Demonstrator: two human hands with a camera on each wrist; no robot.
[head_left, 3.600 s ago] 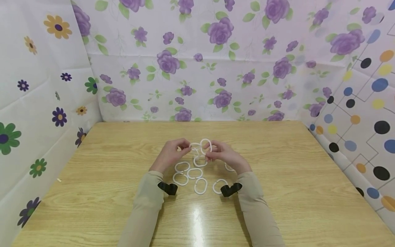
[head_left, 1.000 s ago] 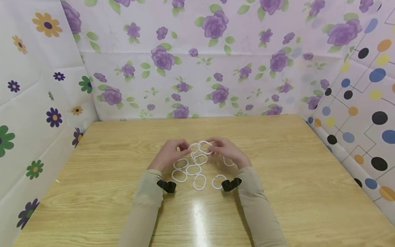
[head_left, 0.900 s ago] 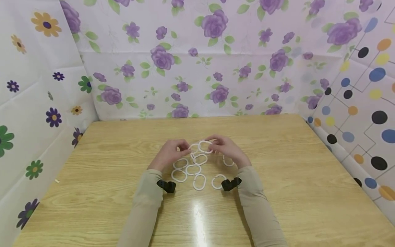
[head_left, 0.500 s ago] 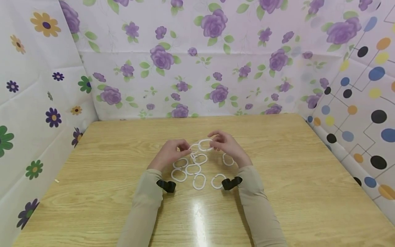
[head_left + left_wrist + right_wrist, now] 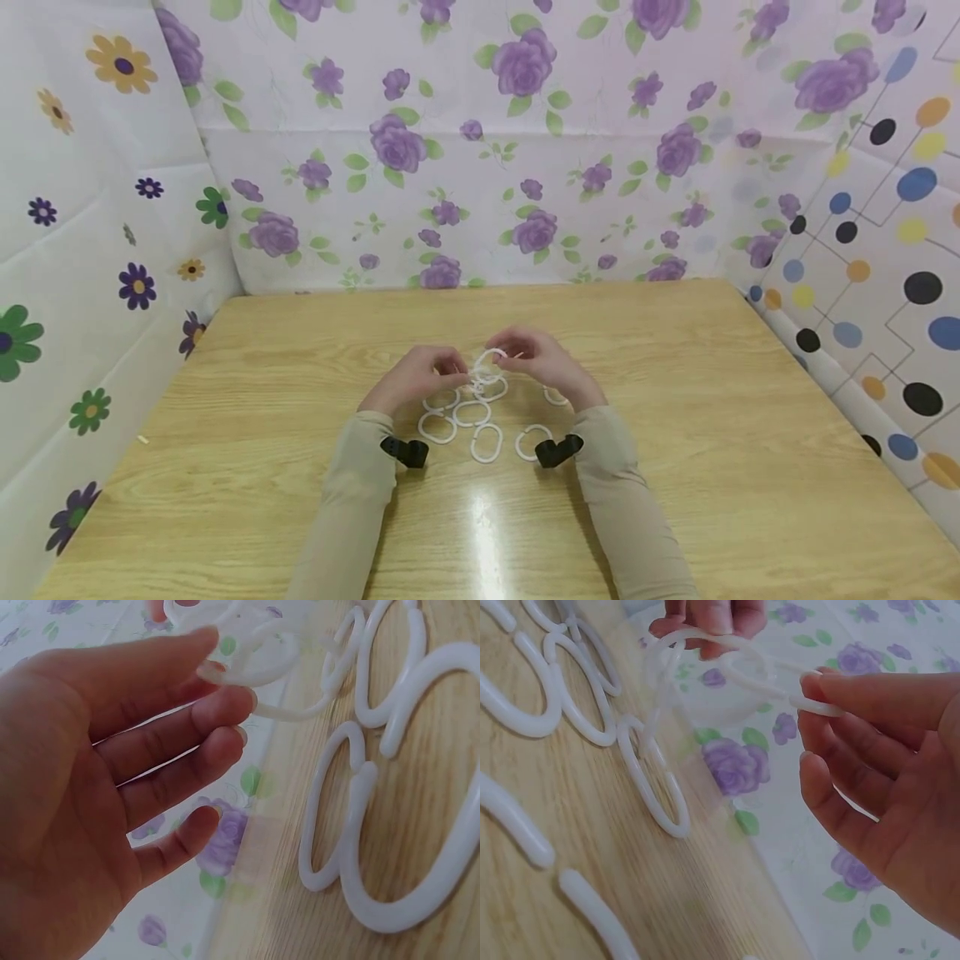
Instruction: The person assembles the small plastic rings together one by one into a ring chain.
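Note:
My left hand [image 5: 417, 381] pinches a white plastic chain link [image 5: 259, 679] between thumb and index finger; the other fingers are spread in the left wrist view. Facing it, my right hand [image 5: 545, 364] pinches another white link [image 5: 821, 707] by its end. The two held links overlap between the hands, just above the chain on the table. In the right wrist view, the left hand's fingertips [image 5: 714, 616] show at the top, behind the links. Just below the hands, a link [image 5: 504, 392] of the chain leans in toward the held ones.
Several joined white links [image 5: 471, 426] lie on the wooden table [image 5: 262, 467] nearer me. A loose link [image 5: 519, 446] lies by the right wrist's black camera [image 5: 557, 451], another [image 5: 553, 402] under the right forearm. Flower-patterned cloth [image 5: 480, 192] stands behind the table.
My right hand has moved left with its link, closer to my left hand, and the held links now overlap more. My left hand has dipped slightly. The links on the table lie as before.

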